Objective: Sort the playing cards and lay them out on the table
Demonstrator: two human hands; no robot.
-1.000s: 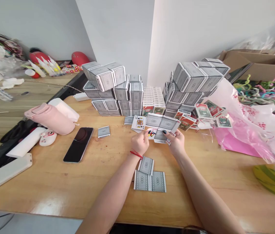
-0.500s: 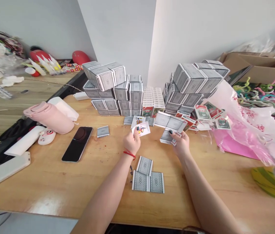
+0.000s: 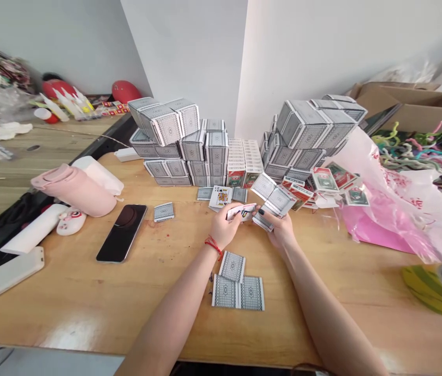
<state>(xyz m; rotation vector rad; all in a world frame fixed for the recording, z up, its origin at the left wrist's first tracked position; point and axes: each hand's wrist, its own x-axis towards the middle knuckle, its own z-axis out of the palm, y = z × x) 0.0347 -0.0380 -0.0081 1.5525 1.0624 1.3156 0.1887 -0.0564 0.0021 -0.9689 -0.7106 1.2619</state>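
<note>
A white, rectangular picture-faced card (image 3: 246,213) and grey-patterned paper panel (image 3: 277,200) are held above a brown wooden table (image 3: 158,297), beyond its near edge.
The card is pinched by the left hand (image 3: 224,225), the panel by the right hand (image 3: 280,227).

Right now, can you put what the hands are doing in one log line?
left hand: holds picture card | right hand: holds grey-backed cards | king card: face up

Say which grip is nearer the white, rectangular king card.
Left: the left grip is close by the king card, on the person's side; the right grip is farther right.
</note>
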